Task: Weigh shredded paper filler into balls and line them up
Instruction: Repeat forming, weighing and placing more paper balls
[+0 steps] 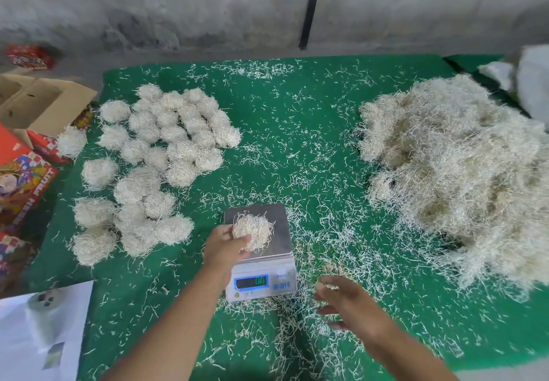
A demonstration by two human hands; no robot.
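Gripping a paper ball (252, 232) over the scale (261, 262), left hand (224, 245) fingers curl; right hand (346, 302) hovers loosely spread.

Open cardboard box (44, 104) and red printed fruit cartons (20, 178) at left, black rod (309, 12) against grey wall (178, 0).

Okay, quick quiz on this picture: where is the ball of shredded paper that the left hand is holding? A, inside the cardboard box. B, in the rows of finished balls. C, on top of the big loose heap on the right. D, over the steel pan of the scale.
D: the left hand grips the ball of shredded paper right over the steel pan of the scale.
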